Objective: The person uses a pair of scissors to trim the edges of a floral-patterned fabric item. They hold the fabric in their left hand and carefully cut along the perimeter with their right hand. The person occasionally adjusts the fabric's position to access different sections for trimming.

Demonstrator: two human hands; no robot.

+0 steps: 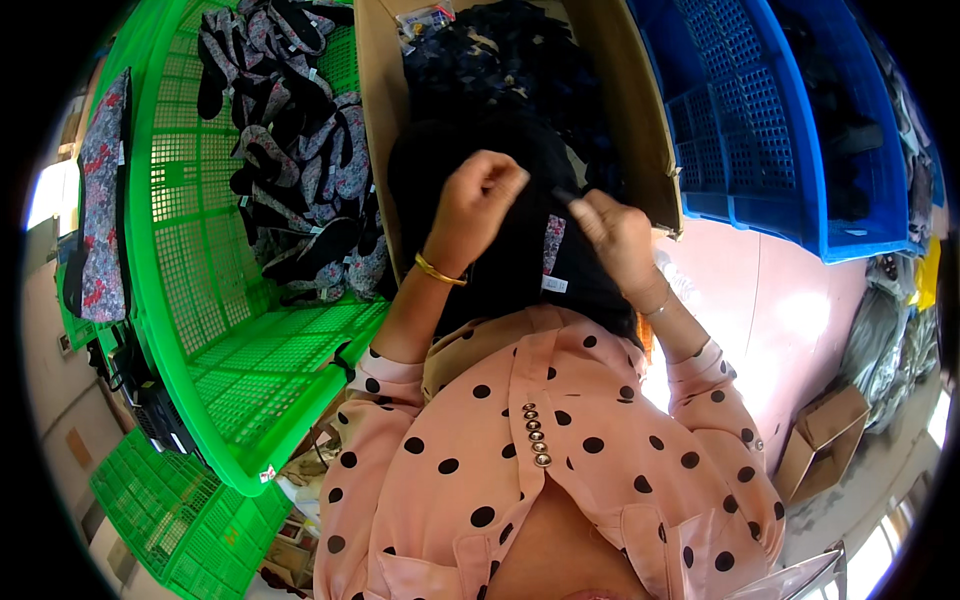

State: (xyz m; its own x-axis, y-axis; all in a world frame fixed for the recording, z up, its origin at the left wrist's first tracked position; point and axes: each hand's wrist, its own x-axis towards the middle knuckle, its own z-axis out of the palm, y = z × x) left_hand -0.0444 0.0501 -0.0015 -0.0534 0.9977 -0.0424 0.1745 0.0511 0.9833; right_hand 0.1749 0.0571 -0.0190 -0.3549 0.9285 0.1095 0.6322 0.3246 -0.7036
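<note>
My left hand (478, 205) is raised over black cloth (500, 260) on my lap, its thumb and fingertips pinched together. Anything between them is too small to make out. My right hand (618, 238) is closed around a small dark object (565, 196) that points toward the left hand; its kind is unclear. Between and below the hands, a strip of grey-and-red floral cloth (553, 240) with a white label (555, 285) lies against the black cloth. Similar floral and black cloth pieces (310, 170) are heaped in the green crate (215, 290) at the left.
A cardboard box (640, 110) before me holds dark scraps (490, 60). Blue crates (745, 130) stand at right, above grey plastic bags (880, 330) and a small carton (825, 440). One floral piece (102, 200) hangs at the green crate's outer left side. Another green crate (190, 510) sits lower left.
</note>
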